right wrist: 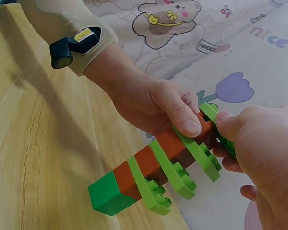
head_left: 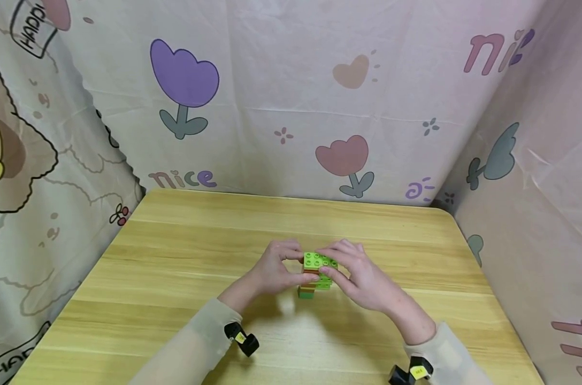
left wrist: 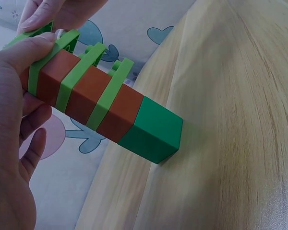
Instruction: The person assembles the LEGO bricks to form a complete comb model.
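A tower of building blocks stands upright on the table. Its dark green block (left wrist: 151,129) is at the bottom, with brown blocks (right wrist: 147,160) and long light green plates (right wrist: 173,172) alternating above. The plates jut out to one side, showing studs. Near the top, my left hand (head_left: 274,267) grips the tower between thumb and fingers. My right hand (head_left: 360,275) pinches the overhanging end of the topmost light green plate (head_left: 312,260). In the right wrist view my fingers partly hide that plate, so I cannot tell whether it is fully seated.
The tower is near the middle of a light wooden table (head_left: 175,256). Behind and beside it hangs a patterned cloth (head_left: 272,69) with flowers and lettering. Each sleeve carries a small black camera (head_left: 242,338) at the wrist.
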{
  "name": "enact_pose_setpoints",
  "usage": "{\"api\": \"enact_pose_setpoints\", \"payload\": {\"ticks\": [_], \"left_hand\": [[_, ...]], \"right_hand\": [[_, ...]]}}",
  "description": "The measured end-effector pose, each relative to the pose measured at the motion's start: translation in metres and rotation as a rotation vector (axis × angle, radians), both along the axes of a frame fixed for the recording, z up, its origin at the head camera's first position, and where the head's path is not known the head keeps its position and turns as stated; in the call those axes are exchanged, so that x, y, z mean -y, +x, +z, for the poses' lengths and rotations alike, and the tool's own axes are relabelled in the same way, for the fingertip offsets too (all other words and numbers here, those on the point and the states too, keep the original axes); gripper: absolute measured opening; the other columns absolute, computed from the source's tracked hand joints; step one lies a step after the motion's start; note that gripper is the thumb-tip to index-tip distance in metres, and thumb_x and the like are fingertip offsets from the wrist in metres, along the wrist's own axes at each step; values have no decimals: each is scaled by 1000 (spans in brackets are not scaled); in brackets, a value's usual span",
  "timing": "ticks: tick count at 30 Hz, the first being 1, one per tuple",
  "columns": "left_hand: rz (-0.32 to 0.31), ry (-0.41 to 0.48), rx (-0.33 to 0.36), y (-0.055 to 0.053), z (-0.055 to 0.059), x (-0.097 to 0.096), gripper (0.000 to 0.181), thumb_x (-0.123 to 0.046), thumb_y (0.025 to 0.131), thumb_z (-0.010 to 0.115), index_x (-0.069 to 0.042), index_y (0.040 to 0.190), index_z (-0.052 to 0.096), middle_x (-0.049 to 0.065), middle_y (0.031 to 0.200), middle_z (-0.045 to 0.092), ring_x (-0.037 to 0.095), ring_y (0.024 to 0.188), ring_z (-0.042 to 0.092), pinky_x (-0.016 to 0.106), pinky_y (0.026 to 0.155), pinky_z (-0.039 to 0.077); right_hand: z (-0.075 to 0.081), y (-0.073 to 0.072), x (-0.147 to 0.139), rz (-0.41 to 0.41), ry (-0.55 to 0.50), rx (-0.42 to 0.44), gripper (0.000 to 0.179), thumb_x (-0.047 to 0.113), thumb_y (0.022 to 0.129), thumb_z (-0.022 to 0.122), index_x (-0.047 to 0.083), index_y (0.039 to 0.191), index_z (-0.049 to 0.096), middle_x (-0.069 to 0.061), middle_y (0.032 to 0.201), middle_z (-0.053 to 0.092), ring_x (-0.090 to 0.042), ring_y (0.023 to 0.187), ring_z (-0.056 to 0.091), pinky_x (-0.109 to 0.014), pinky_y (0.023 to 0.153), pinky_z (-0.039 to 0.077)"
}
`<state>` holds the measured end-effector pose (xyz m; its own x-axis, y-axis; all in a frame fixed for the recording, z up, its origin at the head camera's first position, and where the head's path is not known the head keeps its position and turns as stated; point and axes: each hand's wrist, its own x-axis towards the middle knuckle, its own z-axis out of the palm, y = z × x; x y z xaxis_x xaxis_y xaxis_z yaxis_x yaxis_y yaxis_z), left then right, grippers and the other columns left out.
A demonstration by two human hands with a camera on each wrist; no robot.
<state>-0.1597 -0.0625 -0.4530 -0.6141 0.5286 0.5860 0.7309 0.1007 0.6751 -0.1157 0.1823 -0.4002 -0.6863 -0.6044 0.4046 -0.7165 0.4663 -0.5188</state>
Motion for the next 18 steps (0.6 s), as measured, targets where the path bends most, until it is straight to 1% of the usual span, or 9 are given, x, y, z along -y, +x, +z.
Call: {"api": "enact_pose_setpoints", "payload": {"ticks": [3,6,11,18], "left_hand": [[1,-2,2,0,0,0,14,-16,82,94,-14,92,84,-12,80,66,8,77,59,26,65,49],[1,-3,1,1,1,1,15,-17,82,94,-14,93,84,-13,80,65,8,77,59,26,64,49],[6,-8,16,2,1,2,17,-17,81,95,-14,94,85,-14,81,66,10,79,62,26,66,51],[24,-20,6,4,2,1,17,-18,81,95,-14,92,83,-13,83,67,14,79,65,26,68,54]], "right_hand": [[1,0,1,6,14,-28,34,20,106,68,12,139,68,8,131,65,-11,120,56,-50,95,42],[2,0,1,21,26,-58,34,19,105,69,10,138,68,6,130,66,-12,119,57,-47,92,41],[4,0,2,32,37,-77,34,17,103,71,10,137,69,6,128,66,-11,117,58,-42,89,39],[8,0,1,34,74,-108,34,18,102,73,11,135,72,8,124,67,-8,112,57,-37,83,34]]}}
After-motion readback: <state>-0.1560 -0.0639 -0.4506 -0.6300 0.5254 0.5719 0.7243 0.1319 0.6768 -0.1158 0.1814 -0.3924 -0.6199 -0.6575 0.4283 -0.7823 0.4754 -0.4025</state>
